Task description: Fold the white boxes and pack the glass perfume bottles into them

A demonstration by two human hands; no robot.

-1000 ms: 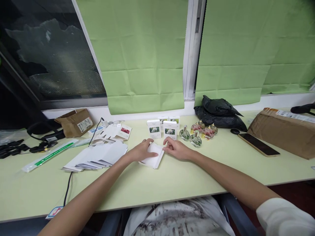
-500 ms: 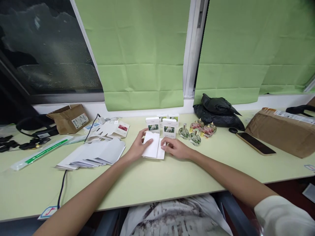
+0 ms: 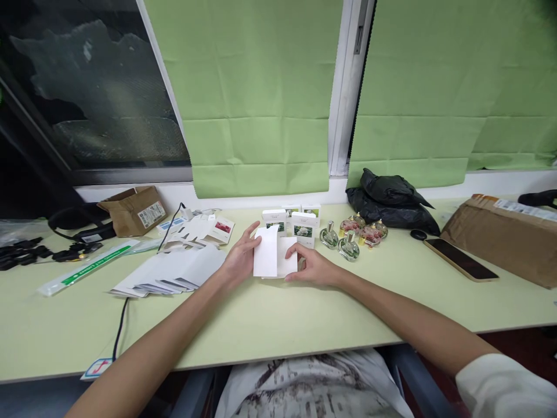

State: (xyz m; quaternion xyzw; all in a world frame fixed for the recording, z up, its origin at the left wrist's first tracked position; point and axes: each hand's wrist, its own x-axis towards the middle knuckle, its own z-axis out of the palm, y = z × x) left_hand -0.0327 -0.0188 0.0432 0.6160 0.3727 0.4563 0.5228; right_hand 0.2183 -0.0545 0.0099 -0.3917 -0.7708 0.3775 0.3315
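Between my hands is a white folded card [image 3: 265, 255], held just above the table with its two panels opened at an angle. My left hand [image 3: 238, 258] grips its left edge, fingers partly behind it. On the other side, the thumb and index finger of my right hand [image 3: 317, 268] pinch the right panel. Just behind the card stand several small white boxes with flower pictures; the front right box [image 3: 304, 229] shows a white flower. To their right are glass perfume bottles, two with green contents [image 3: 348, 247] and several with pink [image 3: 372, 234].
A pile of flat white cartons [image 3: 174, 270] lies left of my hands, beside a box with a red picture [image 3: 221, 228]. Farther left are an open cardboard box [image 3: 133, 212] and a black cable [image 3: 120, 328]. Rightward are black bags [image 3: 391, 203], a phone [image 3: 462, 259] and a brown parcel [image 3: 500, 238].
The card's panels have spread apart, and the left one now stands more upright. My right fingers have shifted along the right panel. The camera view has turned slightly left.
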